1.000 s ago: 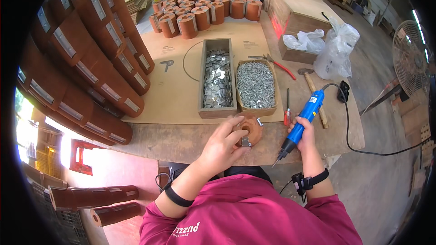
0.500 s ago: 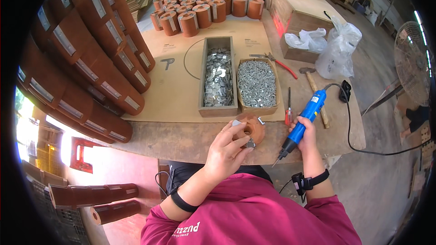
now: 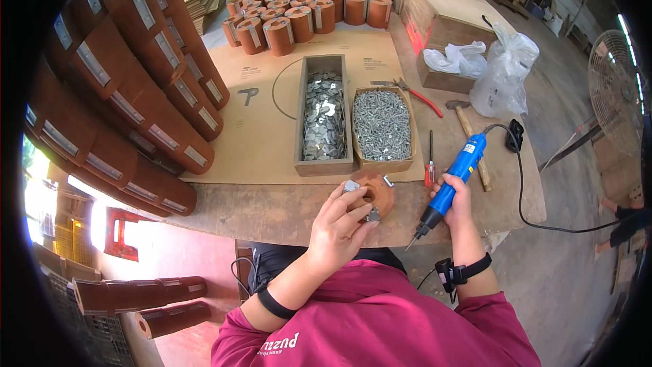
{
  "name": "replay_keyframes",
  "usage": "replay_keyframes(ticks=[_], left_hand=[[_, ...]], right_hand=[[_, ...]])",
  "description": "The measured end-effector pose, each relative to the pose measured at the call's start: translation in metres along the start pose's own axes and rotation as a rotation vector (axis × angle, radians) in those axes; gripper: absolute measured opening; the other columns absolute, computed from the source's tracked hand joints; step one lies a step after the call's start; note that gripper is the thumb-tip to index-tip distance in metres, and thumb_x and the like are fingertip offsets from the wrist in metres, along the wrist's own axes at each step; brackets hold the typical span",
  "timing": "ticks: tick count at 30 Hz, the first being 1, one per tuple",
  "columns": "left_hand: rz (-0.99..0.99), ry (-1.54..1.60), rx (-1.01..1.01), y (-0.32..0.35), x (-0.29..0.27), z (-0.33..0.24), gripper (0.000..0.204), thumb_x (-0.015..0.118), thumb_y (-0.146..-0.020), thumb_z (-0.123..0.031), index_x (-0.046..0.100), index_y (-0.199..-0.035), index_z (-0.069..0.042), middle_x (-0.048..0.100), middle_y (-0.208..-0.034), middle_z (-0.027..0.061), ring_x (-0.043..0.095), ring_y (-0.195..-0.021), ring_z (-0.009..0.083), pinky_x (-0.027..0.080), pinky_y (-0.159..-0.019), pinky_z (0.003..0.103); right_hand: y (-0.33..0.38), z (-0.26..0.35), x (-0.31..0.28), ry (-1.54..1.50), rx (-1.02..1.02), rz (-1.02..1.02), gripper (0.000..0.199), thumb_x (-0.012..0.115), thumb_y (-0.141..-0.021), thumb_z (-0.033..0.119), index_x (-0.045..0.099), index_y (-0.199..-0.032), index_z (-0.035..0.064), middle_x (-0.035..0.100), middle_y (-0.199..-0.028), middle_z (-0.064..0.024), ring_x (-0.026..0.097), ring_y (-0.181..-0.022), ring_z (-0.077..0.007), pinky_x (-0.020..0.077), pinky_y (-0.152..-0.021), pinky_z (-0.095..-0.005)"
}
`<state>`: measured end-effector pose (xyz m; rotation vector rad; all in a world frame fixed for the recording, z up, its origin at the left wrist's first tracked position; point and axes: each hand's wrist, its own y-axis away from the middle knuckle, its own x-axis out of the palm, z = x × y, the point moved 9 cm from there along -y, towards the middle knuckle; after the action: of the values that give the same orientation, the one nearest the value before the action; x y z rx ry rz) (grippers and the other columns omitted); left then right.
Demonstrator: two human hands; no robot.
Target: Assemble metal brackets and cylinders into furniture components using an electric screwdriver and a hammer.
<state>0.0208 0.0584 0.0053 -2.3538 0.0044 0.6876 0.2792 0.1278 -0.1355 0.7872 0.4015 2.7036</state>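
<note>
Workshop, small factory floor. My worn wooden bench (image 3: 272, 211) has a wooden tray of metal plates (image 3: 323, 122) and a box of screws (image 3: 382, 124) at 12 o'clock, hammer (image 3: 468, 137) and pliers (image 3: 414, 92) at 1. Stacked brown cylinders (image 3: 136, 88) at 10, more (image 3: 305, 13) far at 12. Industrial fan (image 3: 614, 88) at 3, concrete floor (image 3: 564, 278).

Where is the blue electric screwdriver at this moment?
In the head view, the blue electric screwdriver is held in the right hand, tip down at the table's near edge, right of the round brown piece.
</note>
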Motion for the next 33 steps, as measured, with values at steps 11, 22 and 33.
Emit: replay_keyframes(ticks=[11, 22, 33], left_hand=[[0.009, -0.022, 0.027, 0.003, 0.001, 0.001, 0.033, 0.076, -0.058, -0.003, 0.064, -0.089, -0.002, 0.058, -0.107, 0.0146, 0.051, -0.107, 0.0389, 0.045, -0.086, 0.042], [0.053, 0.021, -0.021, -0.024, -0.015, 0.001, 0.054, 0.078, -0.059, -0.010, 0.055, -0.108, -0.003, 0.043, -0.122, 0.0205, 0.048, -0.110, 0.0368, 0.042, -0.089, 0.040], [0.548, -0.278, -0.208, -0.128, 0.065, 0.090, 0.027, 0.062, -0.076, -0.019, 0.060, -0.099, -0.007, 0.061, -0.093, 0.0115, 0.057, -0.090, 0.0287, 0.045, -0.075, 0.036]], right_hand=[[0.001, 0.001, 0.000, -0.005, -0.008, -0.001, 0.024, 0.059, -0.073, 0.011, 0.045, -0.092, 0.0035, 0.052, -0.070, -0.0074, 0.054, -0.059, -0.0182, 0.0474, -0.054, -0.0331], [0.000, 0.001, 0.003, -0.019, 0.005, -0.001, 0.027, 0.059, -0.073, 0.010, 0.044, -0.095, 0.0043, 0.052, -0.071, -0.0076, 0.054, -0.059, -0.0186, 0.0477, -0.054, -0.0334], [0.001, 0.001, 0.001, -0.017, 0.005, -0.015, 0.029, 0.059, -0.071, 0.008, 0.043, -0.096, 0.0036, 0.052, -0.071, -0.0080, 0.054, -0.059, -0.0192, 0.0479, -0.052, -0.0343]])
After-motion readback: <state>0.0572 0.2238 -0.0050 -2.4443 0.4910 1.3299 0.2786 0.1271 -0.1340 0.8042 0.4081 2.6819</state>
